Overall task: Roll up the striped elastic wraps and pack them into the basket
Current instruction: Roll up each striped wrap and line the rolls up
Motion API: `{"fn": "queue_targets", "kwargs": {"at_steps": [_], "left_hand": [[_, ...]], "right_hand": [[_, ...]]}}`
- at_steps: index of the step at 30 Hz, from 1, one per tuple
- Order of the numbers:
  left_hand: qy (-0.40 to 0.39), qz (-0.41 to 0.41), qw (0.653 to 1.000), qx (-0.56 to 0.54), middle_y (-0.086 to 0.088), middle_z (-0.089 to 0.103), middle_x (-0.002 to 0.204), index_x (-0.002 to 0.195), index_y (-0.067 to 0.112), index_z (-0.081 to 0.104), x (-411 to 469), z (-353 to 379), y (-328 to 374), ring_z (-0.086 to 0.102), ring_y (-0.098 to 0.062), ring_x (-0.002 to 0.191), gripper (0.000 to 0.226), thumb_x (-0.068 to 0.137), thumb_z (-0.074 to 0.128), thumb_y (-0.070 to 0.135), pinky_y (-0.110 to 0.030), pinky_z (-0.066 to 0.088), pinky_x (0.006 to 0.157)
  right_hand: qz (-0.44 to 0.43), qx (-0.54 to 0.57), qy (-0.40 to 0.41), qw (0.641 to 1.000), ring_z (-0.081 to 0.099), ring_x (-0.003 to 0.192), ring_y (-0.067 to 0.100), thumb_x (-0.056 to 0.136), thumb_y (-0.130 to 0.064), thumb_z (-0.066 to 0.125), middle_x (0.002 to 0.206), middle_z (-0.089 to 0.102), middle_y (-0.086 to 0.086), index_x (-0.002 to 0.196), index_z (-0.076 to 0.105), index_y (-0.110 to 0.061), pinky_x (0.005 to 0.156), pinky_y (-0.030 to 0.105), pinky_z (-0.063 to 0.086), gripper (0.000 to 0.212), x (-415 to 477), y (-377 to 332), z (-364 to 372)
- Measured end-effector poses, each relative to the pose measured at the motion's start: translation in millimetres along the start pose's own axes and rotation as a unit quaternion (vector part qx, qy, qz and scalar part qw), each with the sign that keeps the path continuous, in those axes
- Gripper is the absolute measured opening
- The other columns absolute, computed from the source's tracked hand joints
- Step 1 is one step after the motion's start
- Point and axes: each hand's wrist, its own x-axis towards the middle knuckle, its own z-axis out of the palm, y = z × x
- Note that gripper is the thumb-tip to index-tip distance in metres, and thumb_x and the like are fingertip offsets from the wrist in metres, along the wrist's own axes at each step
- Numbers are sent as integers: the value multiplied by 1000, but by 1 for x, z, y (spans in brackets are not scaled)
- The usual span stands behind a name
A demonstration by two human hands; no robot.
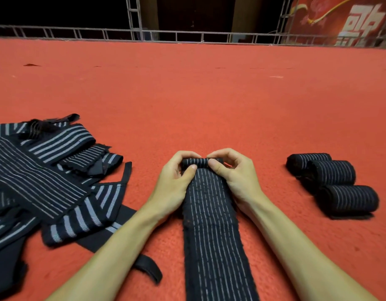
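Wrap [211, 235] pinched: left hand [173, 183], right hand [236, 173]

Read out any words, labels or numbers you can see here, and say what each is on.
Red banner, top right: large white Chinese characters, cut off by the frame, not surely readable.
Striped elastic wraps: no label or print visible, only stripes.

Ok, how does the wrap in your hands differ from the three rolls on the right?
The wrap is rolled only at its far end, the rest lying flat; the three rolls are fully wound. The left hand and right hand grip the wrap; the rolls lie untouched on the carpet. Both are dark with thin pale stripes.
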Motion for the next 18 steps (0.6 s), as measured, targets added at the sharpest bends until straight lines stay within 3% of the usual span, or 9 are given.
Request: {"fn": "queue_targets", "kwargs": {"at_steps": [2, 3, 6, 10, 14, 18], "left_hand": [[2, 10, 1000, 0, 4, 61, 93, 99, 12, 59, -1, 0, 2, 57, 7, 81, 22, 93, 48, -7, -9, 44, 73], [3, 17, 1000, 1, 5, 62, 92, 97, 12, 59, -1, 0, 2, 57, 8, 80, 24, 92, 48, -8, -8, 44, 72], [2, 32, 999, 11, 7, 63, 92, 92, 16, 61, -2, 0, 3, 58, 8, 84, 31, 90, 49, -12, -8, 42, 76], [2, 9, 1000, 10, 7, 65, 96, 97, 19, 63, -2, 0, 2, 60, 2, 89, 33, 89, 50, -10, -11, 44, 79], [-19, -88, 991, -95, 1, 62, 77, 112, 19, 59, -4, 1, 1, 56, -3, 64, 25, 91, 57, 6, -14, 44, 55], [8, -100, 993, -67, 0, 65, 92, 107, 11, 62, -2, 4, 1, 59, -7, 83, 27, 91, 53, 31, -17, 48, 71]], "right_hand": [[33, 31, -12, 999, 63, 85, 13, 85, -15, 70, 86, 71, 1, 86, 72, -13, 84, 35, 49, 3, -1, 0, 0], [47, 41, -18, 998, 63, 85, 16, 85, -24, 70, 86, 71, 4, 85, 73, -14, 83, 39, 49, 10, -2, 1, 1], [80, 48, -22, 995, 61, 73, 14, 84, -36, 70, 75, 69, 4, 75, 73, -16, 70, 33, 47, 22, -4, -3, 3], [83, 51, -10, 995, 62, 73, 12, 82, -22, 72, 78, 71, 4, 83, 73, -10, 70, 27, 49, 12, -5, -5, 0], [71, 49, -6, 996, 63, 73, 9, 80, -12, 75, 79, 70, 0, 85, 72, -14, 67, 23, 49, 7, -7, -5, -3], [46, 35, 0, 998, 63, 72, 6, 76, -2, 76, 75, 70, -5, 82, 70, -14, 66, 20, 49, 15, -8, -5, -1]]}}
